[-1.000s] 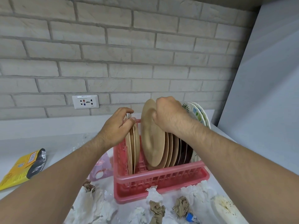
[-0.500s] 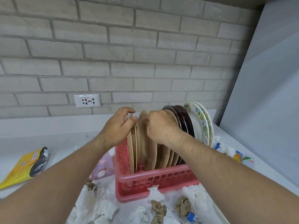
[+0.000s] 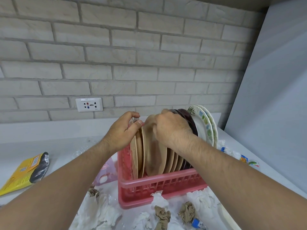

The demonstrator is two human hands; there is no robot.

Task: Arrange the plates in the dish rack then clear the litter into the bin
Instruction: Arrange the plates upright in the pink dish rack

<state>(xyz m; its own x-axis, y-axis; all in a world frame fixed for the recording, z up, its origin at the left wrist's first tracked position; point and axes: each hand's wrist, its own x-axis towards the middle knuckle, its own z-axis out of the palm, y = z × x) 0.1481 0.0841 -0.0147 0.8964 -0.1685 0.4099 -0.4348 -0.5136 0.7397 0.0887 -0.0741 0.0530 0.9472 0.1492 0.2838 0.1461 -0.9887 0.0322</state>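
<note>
Far left: yellow packet (image 3: 25, 171) lies flat on the table (image 3: 49, 146).

Left hand (image 3: 123, 131): fingers curled over the top rims of two tan plates (image 3: 137, 151), which stand on edge at the left end of the pink dish rack (image 3: 157, 183). Thumb is on their near face.

Right hand (image 3: 171, 128): fingers clamped on the top rim of the next tan plate (image 3: 154, 156), upright in the rack just beside those two.

Further right in the rack: dark plates (image 3: 189, 120), then patterned white plates (image 3: 204, 125), all on edge.

White tissues (image 3: 98, 211) and brown paper wads (image 3: 186, 211) lie on the table near the rack's front. Wrappers (image 3: 245, 159) lie to its right.
</note>
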